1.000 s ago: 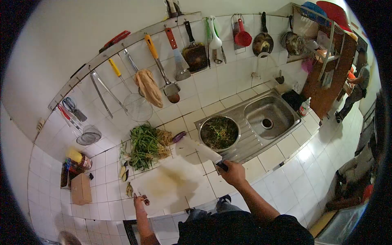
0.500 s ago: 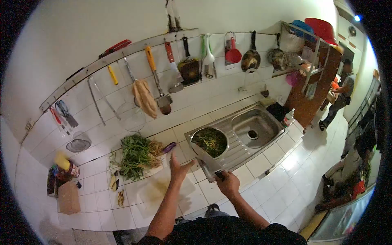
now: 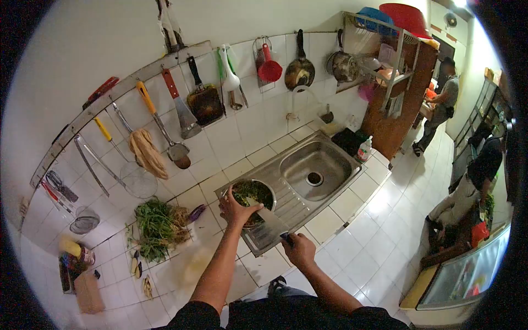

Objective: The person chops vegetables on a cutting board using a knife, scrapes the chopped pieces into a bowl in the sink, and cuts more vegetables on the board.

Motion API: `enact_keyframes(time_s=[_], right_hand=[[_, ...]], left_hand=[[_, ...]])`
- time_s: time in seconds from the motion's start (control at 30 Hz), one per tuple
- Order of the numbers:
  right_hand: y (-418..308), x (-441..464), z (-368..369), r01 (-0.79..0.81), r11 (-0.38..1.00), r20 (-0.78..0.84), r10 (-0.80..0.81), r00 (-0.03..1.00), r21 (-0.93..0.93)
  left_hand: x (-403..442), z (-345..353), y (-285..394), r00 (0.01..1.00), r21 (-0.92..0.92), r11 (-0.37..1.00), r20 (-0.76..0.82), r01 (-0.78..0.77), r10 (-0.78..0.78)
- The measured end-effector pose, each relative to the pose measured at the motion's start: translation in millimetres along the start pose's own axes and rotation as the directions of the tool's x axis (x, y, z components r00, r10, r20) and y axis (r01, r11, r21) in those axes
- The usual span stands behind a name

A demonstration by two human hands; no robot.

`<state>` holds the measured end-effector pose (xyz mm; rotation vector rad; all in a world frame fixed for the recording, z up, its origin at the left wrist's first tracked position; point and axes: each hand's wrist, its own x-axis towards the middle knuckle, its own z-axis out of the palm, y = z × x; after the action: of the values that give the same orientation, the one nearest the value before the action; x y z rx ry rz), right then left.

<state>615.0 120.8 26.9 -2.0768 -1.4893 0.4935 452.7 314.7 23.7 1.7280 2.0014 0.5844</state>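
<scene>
My right hand [image 3: 300, 251] is closed round the dark handle of a wide-bladed knife [image 3: 268, 221], whose blade points up and left over the near rim of a metal bowl. The bowl [image 3: 273, 193] holds chopped greens [image 3: 250, 191] and stands on the sink's drainboard. At the bowl's left side is my left hand [image 3: 235, 210], fingers spread, near the rim and the knife's tip; whether it touches the bowl is unclear. A bunch of leafy greens with roots [image 3: 157, 228] lies on the tiled counter, with a purple eggplant [image 3: 196, 213] beside it.
A steel sink [image 3: 313, 165] is right of the bowl. Utensils and pans [image 3: 300, 74] hang on the wall. A cutting board [image 3: 190, 269] and eggplant pieces [image 3: 147, 287] lie at the left. One person [image 3: 444, 104] stands at the back right, another [image 3: 478, 176] at the right.
My left hand has moved from over the cutting board to the bowl's side. The knife stays in my right hand, its blade now over the bowl's near rim. The view has shifted right.
</scene>
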Motion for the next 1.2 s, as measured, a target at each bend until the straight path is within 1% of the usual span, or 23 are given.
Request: enact_keyframes(time_s=[0.07, 0.13, 0.2, 0.23, 0.3, 0.33, 0.4, 0.43, 0.5, 0.53, 0.6, 0.67, 0.73, 0.77, 0.83, 0.87, 0.97, 1.0, 1.03, 1.1, 1.13, 1.2], right_hand=[[-0.9, 8.4, -3.7, 0.033, 0.999, 0.005, -0.033, 0.999, -0.025], [-1.1, 13.7, -4.1, 0.023, 1.0, 0.034, -0.022, 0.999, -0.002], [-0.1, 19.0, -4.3, 0.012, 1.0, 0.057, -0.013, 0.998, 0.017], [0.2, 21.3, -3.7, 0.004, 1.0, 0.084, -0.003, 0.996, -0.007], [2.2, 25.9, 0.3, 0.0, 1.0, 0.117, 0.003, 0.993, -0.028], [5.1, 26.6, 4.5, -0.003, 0.999, 0.101, 0.006, 0.995, -0.034], [9.9, 30.6, 11.1, -0.006, 0.999, 0.093, 0.009, 0.996, -0.035], [12.6, 32.8, 13.8, 0.0, 1.0, 0.104, 0.002, 0.995, -0.027], [11.8, 35.7, 15.3, 0.004, 1.0, 0.116, -0.003, 0.993, -0.015], [9.1, 37.2, 12.5, 0.008, 1.0, 0.115, -0.008, 0.993, -0.003], [8.2, 38.6, 12.8, 0.01, 1.0, 0.116, -0.011, 0.993, 0.008], [10.7, 40.1, 15.7, 0.058, 0.997, 0.056, -0.061, 0.997, 0.048], [10.9, 41.3, 13.8, 0.054, 0.998, 0.062, -0.055, 0.997, 0.026], [10.6, 41.7, 12.8, 0.051, 0.999, 0.066, -0.052, 0.996, 0.009], [10.7, 41.8, 11.8, 0.052, 0.999, 0.062, -0.053, 0.997, 0.017], [10.6, 42.0, 11.1, 0.052, 0.998, 0.059, -0.054, 0.997, 0.027], [8.2, 42.9, 2.9, 0.014, 1.0, 0.092, -0.015, 0.996, 0.005], [10.9, 43.2, 4.8, 0.013, 1.0, 0.092, -0.013, 0.996, 0.004], [15.9, 43.7, 8.7, 0.028, 0.999, 0.075, -0.029, 0.997, 0.02], [21.2, 47.6, 11.4, 0.047, 0.998, 0.06, -0.049, 0.997, 0.034], [22.1, 49.9, 11.7, 0.03, 0.999, 0.086, -0.033, 0.996, 0.045], [24.4, 53.7, 12.8, 0.017, 0.998, 0.115, -0.023, 0.993, 0.056]], left_hand=[[13.7, 5.2, -3.7, 0.999, 0.003, 1.0, -0.027, 0.028, -0.028], [25.5, 9.8, -11.5, 0.997, 0.001, 0.999, -0.055, 0.046, -0.046], [39.0, 12.5, -21.3, 0.993, -0.074, 0.997, -0.109, 0.037, -0.045], [46.5, 14.0, -27.4, 0.993, -0.071, 0.997, -0.111, 0.041, -0.048], [61.2, 18.9, -41.4, 0.99, 0.012, 1.0, -0.138, -0.004, 0.006], [66.4, 23.6, -48.4, 0.99, 0.017, 1.0, -0.139, 0.002, 0.0], [73.6, 30.3, -61.0, 0.984, -0.035, 0.993, -0.14, -0.114, 0.108], [63.1, 20.9, -49.6, 0.985, -0.029, 0.993, -0.14, -0.11, 0.105], [31.1, 6.4, -17.7, 0.978, 0.017, 0.979, -0.057, -0.202, 0.203], [17.9, 1.1, -5.6, 0.977, 0.055, 0.978, -0.054, -0.203, 0.206], [16.7, 8.1, -8.2, 0.977, 0.055, 0.977, -0.042, -0.205, 0.208], [22.9, 14.9, -12.1, 0.977, 0.049, 0.977, -0.029, -0.208, 0.21], [34.5, 17.3, -16.7, 0.991, -0.058, 0.99, -0.052, -0.125, 0.122], [38.8, 17.6, -20.0, 0.991, -0.06, 0.99, -0.05, -0.124, 0.121], [43.8, 7.5, -17.8, 0.988, 0.059, 0.992, -0.095, -0.113, 0.119], [49.1, 6.9, -21.5, 0.98, 0.027, 0.989, -0.134, -0.147, 0.15], [66.3, 7.3, -33.7, 0.987, 0.042, 0.992, -0.109, -0.115, 0.119], [70.7, 9.7, -40.1, 0.969, 0.007, 0.982, -0.162, -0.187, 0.186], [74.8, 15.0, -44.0, 0.969, 0.005, 0.982, -0.162, -0.187, 0.185], [80.3, 21.5, -49.1, 0.945, 0.093, 0.969, -0.216, -0.229, 0.244], [81.2, 21.7, -51.6, 0.945, 0.093, 0.97, -0.219, -0.226, 0.241], [79.3, 16.0, -52.7, 0.952, 0.036, 0.957, -0.098, -0.288, 0.29]])
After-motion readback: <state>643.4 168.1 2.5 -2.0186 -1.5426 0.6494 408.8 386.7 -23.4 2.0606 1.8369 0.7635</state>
